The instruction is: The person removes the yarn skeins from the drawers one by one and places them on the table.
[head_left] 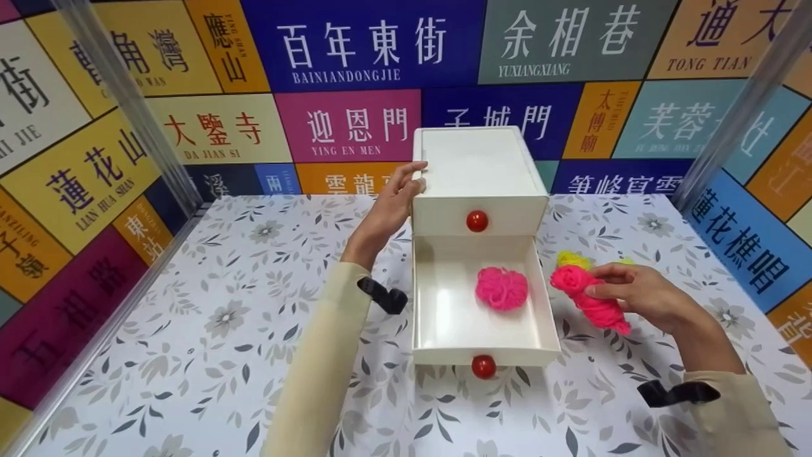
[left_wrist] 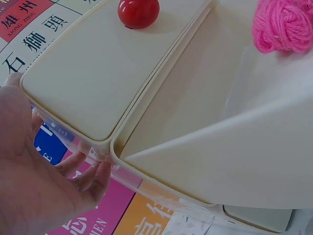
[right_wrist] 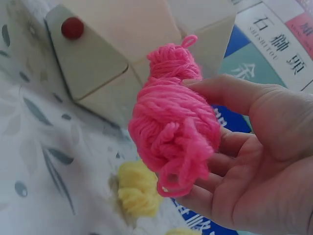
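Note:
A white two-tier drawer box (head_left: 479,162) stands on the table, its lower drawer (head_left: 444,317) pulled out and its upper one closed. Inside the lower drawer lies a pink ball of yarn (head_left: 501,289). My left hand (head_left: 393,206) rests against the box's left side, fingertips at the top edge; the left wrist view shows its fingers (left_wrist: 90,178) touching the side wall. To the right of the drawer, my right hand (head_left: 641,295) pinches a bright pink skein of yarn (right_wrist: 176,117) between thumb and fingers, held above the tabletop.
Yellow yarn (right_wrist: 138,190) lies on the table just beyond the pink skein, partly hidden by it. Red round knobs (head_left: 483,367) stick out from both drawer fronts. A flower-patterned cloth (head_left: 222,317) covers the table, and panels with printed characters (head_left: 355,124) enclose it.

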Motion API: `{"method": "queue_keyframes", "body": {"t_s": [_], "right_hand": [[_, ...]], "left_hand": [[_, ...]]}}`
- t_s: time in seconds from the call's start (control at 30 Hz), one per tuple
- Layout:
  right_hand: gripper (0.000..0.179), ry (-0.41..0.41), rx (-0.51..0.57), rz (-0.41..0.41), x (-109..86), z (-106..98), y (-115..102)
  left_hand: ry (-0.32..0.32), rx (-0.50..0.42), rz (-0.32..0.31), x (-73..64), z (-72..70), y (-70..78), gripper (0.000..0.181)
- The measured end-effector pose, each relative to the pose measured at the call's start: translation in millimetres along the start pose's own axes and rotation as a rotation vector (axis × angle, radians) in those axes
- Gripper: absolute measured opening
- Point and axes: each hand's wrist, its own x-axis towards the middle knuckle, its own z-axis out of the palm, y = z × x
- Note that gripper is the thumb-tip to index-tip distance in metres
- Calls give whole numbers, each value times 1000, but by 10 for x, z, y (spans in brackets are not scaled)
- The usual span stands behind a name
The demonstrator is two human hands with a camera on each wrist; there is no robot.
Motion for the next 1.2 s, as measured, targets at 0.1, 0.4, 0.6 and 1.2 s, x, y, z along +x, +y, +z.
{"method": "queue_keyframes", "body": {"t_s": [0.1, 0.4, 0.6, 1.2], "right_hand": [[57, -10, -19, 23, 42, -21, 71], [52, -33, -52, 89, 113, -59, 247], [52, -24, -126, 106, 124, -69, 316], [55, -46, -235, 114, 116, -9, 292]], "left_hand": [[-2, -12, 1, 6, -4, -3, 41], [1, -34, -2, 14, 18, -2, 41], [6, -22, -6, 16, 33, 9, 41], [10, -14, -13, 14, 12, 8, 41]]}}
